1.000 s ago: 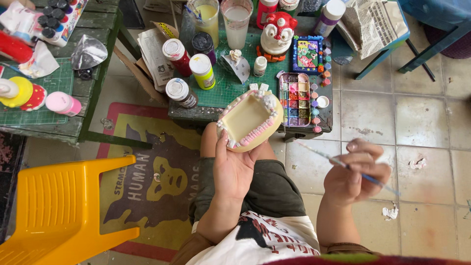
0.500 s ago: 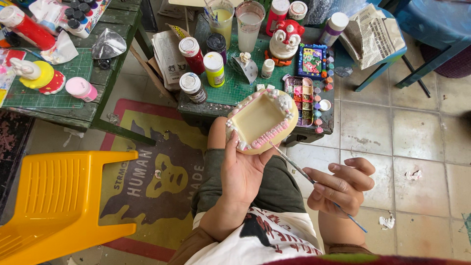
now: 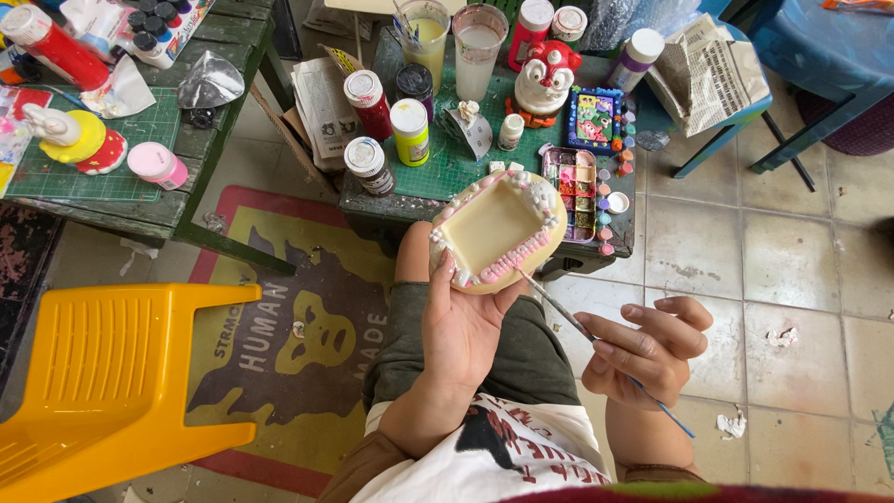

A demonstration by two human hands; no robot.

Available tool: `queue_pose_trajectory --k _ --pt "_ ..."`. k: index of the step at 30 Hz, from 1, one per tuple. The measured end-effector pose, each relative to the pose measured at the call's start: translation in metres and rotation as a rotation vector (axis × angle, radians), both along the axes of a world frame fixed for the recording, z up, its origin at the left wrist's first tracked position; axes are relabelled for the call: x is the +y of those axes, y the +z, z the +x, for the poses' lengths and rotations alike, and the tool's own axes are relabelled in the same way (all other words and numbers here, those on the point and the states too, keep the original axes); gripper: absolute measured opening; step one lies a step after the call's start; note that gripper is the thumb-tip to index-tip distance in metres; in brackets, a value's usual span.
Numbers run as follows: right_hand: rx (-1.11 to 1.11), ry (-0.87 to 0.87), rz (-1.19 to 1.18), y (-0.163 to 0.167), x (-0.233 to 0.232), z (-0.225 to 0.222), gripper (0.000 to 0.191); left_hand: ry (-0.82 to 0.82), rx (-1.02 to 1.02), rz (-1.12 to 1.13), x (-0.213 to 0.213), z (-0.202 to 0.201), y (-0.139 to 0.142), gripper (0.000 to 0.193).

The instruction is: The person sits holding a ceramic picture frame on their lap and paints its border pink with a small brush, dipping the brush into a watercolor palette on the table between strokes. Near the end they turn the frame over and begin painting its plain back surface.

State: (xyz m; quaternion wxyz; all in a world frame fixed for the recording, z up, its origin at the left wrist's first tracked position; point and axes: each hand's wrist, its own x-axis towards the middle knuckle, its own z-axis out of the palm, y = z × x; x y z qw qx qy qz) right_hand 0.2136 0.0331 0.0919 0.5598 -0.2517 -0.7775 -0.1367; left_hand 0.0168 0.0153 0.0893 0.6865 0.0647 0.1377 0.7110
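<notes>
My left hand (image 3: 466,321) holds up a cream ceramic tray (image 3: 496,228) with a raised rim, white knobs at its corners and pink lettering along its near edge. My right hand (image 3: 647,349) pinches a thin paintbrush (image 3: 568,317) with a blue handle. The brush tip touches the tray's pink near edge. Just beyond the tray, on a low green-matted table (image 3: 447,172), lies a paint palette (image 3: 573,191) with several small wells.
Paint bottles (image 3: 371,102), two cups of water (image 3: 480,37), a red and white figurine (image 3: 545,79) and a painted tile (image 3: 596,116) crowd the table. A second table (image 3: 140,186) at left holds more paints. A yellow plastic stool (image 3: 102,373) stands lower left on a rug (image 3: 298,345). A blue stool (image 3: 736,93) holds folded newspaper.
My right hand has brought the brush in from the right until its tip meets the tray's pink edge. My left hand has tilted the tray slightly and held it higher.
</notes>
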Motion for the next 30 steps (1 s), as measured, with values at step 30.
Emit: queue_pose_trajectory --k 30 --pt "0.170 0.122 -0.224 0.019 -0.002 -0.006 0.018 0.012 0.062 -0.017 -0.001 0.001 0.010 0.059"
